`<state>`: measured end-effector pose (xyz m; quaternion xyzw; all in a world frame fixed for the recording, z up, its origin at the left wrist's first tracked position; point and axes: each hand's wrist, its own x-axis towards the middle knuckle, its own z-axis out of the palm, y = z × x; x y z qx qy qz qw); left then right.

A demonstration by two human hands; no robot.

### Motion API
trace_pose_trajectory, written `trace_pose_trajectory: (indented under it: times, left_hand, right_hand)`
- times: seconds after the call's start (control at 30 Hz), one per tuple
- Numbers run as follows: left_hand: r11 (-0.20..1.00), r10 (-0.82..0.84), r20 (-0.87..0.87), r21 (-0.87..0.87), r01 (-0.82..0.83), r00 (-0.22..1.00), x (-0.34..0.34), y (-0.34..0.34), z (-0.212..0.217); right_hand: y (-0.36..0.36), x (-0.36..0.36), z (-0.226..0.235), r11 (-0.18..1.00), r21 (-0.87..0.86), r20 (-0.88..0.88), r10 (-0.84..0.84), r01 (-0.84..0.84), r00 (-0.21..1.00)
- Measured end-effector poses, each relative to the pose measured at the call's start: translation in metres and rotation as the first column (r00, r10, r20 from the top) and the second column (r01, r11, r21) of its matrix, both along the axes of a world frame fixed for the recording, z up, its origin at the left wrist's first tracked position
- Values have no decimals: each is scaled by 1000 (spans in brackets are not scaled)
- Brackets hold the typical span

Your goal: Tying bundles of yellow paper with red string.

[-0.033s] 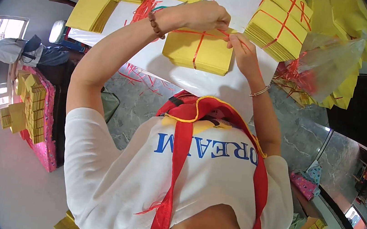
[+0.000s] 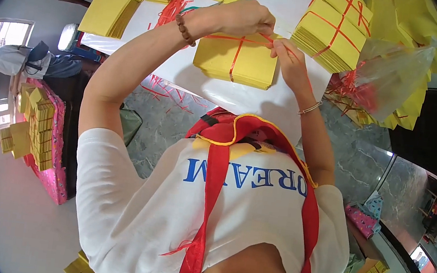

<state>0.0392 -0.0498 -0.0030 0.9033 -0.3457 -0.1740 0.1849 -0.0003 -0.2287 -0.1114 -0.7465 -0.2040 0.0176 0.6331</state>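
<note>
Pinching red ribbon (image 2: pixel 237 57) over a yellow stack (image 2: pixel 218 60) near the white table's near edge.
Right hand (image 2: pixel 291 63): thumb and finger closed on the ribbon by the stack's far-right corner. Left hand (image 2: pixel 249 19): curled just beside it, fingertips hidden, can't tell its grip. Tied bundles (image 2: pixel 318 31) toward the table's right edge; loose stacks (image 2: pixel 109 15) at its left.

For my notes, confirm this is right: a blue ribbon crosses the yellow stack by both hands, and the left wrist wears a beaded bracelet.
Wrong colour: in the head view, the ribbon crossing the yellow stack is red, not blue. The rest is right.
</note>
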Motion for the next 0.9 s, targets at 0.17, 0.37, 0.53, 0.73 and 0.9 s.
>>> trace_pose_trajectory:
  times: [0.17, 0.37, 0.53, 0.73, 0.9]
  left_hand:
    - [983, -34, -207, -182, -4, 978, -4, 6, 1]
    - [996, -25, -261, -84, 3, 965, -9, 2, 4]
    - [995, -4, -347, -93, -30, 938, -13, -3, 3]
    - [955, 25, -406, -260, -142, 914, -1, -5, -20]
    - [900, -56, -713, -338, -274, 699, 7, -6, -30]
  right_hand:
    - [-5, 2, 7, 997, -15, -68, 72, -73, 995]
    - [-11, 6, 13, 976, 114, -296, 214, -188, 931]
    - [-18, 8, 18, 945, 96, -246, 327, -313, 912]
    - [-19, 9, 20, 874, -420, 719, 154, 246, 678]
    - [-18, 6, 14, 812, -304, 920, 115, 498, 375]
